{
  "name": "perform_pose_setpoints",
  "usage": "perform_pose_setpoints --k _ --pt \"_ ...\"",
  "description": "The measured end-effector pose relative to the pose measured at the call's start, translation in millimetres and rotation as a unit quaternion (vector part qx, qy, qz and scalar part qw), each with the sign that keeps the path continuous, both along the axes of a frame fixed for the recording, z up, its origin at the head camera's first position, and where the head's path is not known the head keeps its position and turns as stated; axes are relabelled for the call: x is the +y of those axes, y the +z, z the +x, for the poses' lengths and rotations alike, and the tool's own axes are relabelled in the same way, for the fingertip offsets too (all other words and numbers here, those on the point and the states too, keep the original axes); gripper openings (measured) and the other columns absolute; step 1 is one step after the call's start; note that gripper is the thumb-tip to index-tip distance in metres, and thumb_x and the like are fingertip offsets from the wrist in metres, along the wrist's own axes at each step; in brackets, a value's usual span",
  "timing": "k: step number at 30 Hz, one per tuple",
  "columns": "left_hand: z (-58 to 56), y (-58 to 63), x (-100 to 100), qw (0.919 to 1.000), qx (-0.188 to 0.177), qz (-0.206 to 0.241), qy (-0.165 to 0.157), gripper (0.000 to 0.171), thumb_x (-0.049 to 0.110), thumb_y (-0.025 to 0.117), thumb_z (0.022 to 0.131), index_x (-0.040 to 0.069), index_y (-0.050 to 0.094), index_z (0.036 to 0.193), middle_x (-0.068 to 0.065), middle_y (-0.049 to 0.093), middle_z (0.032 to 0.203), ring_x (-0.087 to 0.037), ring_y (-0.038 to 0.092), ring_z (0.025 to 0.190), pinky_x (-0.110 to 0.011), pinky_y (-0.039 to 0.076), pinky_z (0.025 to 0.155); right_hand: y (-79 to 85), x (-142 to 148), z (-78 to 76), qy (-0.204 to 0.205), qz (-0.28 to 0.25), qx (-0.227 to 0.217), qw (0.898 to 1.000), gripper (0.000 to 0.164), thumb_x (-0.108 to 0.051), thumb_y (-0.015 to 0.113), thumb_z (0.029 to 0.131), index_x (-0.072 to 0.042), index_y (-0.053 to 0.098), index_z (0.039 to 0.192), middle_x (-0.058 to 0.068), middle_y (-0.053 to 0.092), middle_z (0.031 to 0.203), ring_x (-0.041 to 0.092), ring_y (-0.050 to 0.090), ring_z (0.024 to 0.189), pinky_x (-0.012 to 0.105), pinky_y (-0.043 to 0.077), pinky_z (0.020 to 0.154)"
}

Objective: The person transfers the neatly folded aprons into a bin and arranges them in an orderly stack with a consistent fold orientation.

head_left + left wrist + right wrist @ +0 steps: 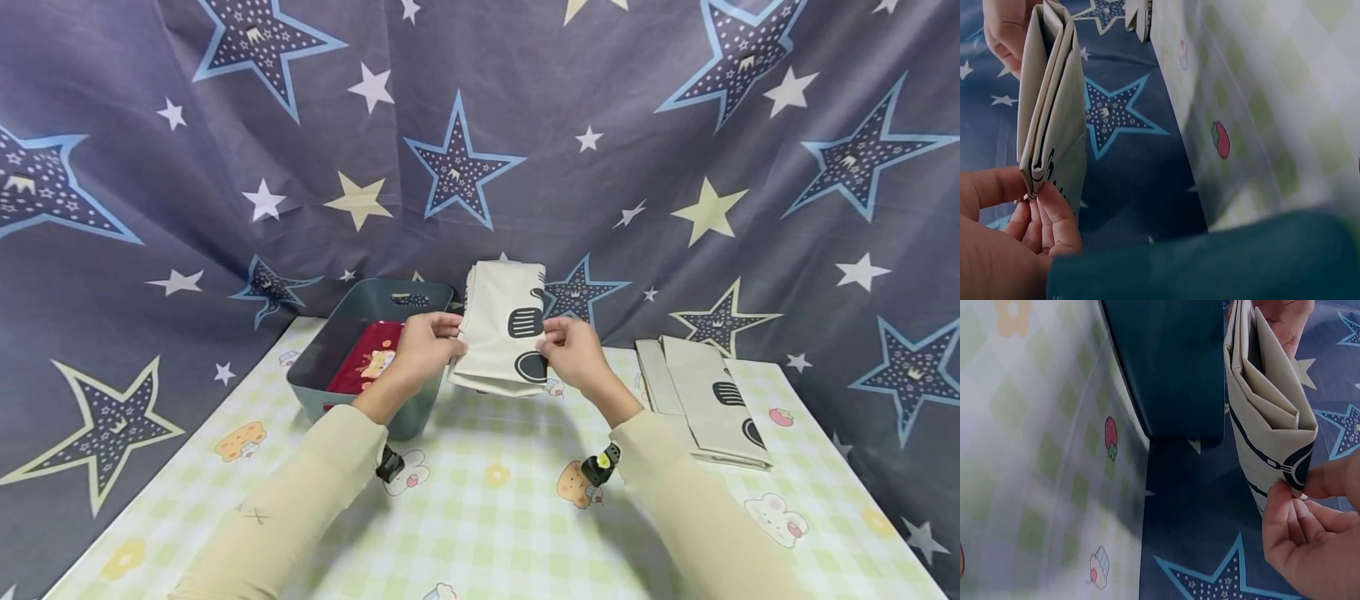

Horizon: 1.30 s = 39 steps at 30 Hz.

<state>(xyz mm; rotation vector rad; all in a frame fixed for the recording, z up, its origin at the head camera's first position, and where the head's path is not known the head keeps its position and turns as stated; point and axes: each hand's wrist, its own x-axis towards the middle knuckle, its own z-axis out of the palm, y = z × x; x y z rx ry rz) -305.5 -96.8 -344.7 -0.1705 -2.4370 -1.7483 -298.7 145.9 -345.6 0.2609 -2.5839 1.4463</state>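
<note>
Both hands hold up a folded cream cloth (491, 325) with black kitchen-utensil prints, above the far part of the table. My left hand (420, 350) pinches its left edge between thumb and fingers. At the opposite edge, the right hand (577, 354) pinches it the same way. Stacked fold layers of the cloth (1054, 106) show in the left wrist view, with the left fingers (1054, 219) at a lower corner. In the right wrist view, the right thumb and fingers grip a corner of the cloth (1266, 444) beside a black printed shape.
A dark teal basket (408, 417) stands at the back left, near the left hand, with a red printed cloth (358, 362) inside. Another folded cream cloth (708, 404) lies at the back right of the checked tabletop (480, 500). A star-patterned curtain (525, 75) hangs behind.
</note>
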Motion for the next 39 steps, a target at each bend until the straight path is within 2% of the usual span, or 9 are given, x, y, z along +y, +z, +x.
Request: perform_pose_setpoints --k 6,16,24,32,39 --pt "1.2 4.2 -19 0.9997 0.002 -0.024 0.002 0.039 -0.001 0.074 0.084 0.001 0.07 0.123 -0.014 0.069 0.11 -0.024 0.064 0.102 -0.03 0.056 0.081 3.3 -17 1.6 0.001 -0.002 0.004 1.0 0.032 -0.004 0.066 0.097 0.007 0.064 0.127 0.017 0.07 0.103 0.029 0.067 0.097 0.038 0.056 0.086" --pt "10.0 5.9 -44 0.9988 0.001 -0.049 0.006 0.041 -0.001 0.074 0.086 0.0 0.068 0.127 -0.015 0.069 0.112 -0.024 0.065 0.1 -0.028 0.055 0.081 4.8 -39 1.9 0.012 -0.004 0.011 1.0 0.031 -0.004 0.068 0.096 0.005 0.065 0.126 0.014 0.07 0.101 0.026 0.067 0.094 0.036 0.056 0.084" --pt "14.2 5.7 -66 0.9967 0.005 -0.08 0.005 0.041 0.002 0.076 0.086 0.001 0.069 0.126 -0.015 0.071 0.11 -0.023 0.066 0.093 -0.025 0.054 0.078 4.9 -56 4.5 0.021 -0.013 0.017 1.0 0.029 -0.004 0.068 0.096 0.004 0.066 0.124 0.013 0.07 0.099 0.024 0.067 0.091 0.035 0.057 0.081" --pt "18.7 4.2 -94 0.9963 0.001 -0.085 0.008 0.041 0.003 0.075 0.086 0.0 0.068 0.127 -0.017 0.07 0.112 -0.021 0.064 0.09 -0.023 0.057 0.068 0.7 -80 7.7 0.046 -0.022 0.034 0.998 0.029 -0.003 0.068 0.096 0.006 0.066 0.123 0.013 0.07 0.097 0.022 0.068 0.088 0.033 0.057 0.08" --pt "18.0 6.2 -117 0.995 0.019 -0.098 -0.001 0.043 0.003 0.074 0.088 -0.003 0.066 0.129 -0.02 0.068 0.114 -0.019 0.064 0.092 -0.02 0.055 0.071 0.7 -102 9.1 0.042 -0.05 0.034 0.997 0.03 -0.003 0.067 0.096 0.005 0.066 0.125 0.013 0.071 0.099 0.021 0.068 0.089 0.029 0.059 0.073"
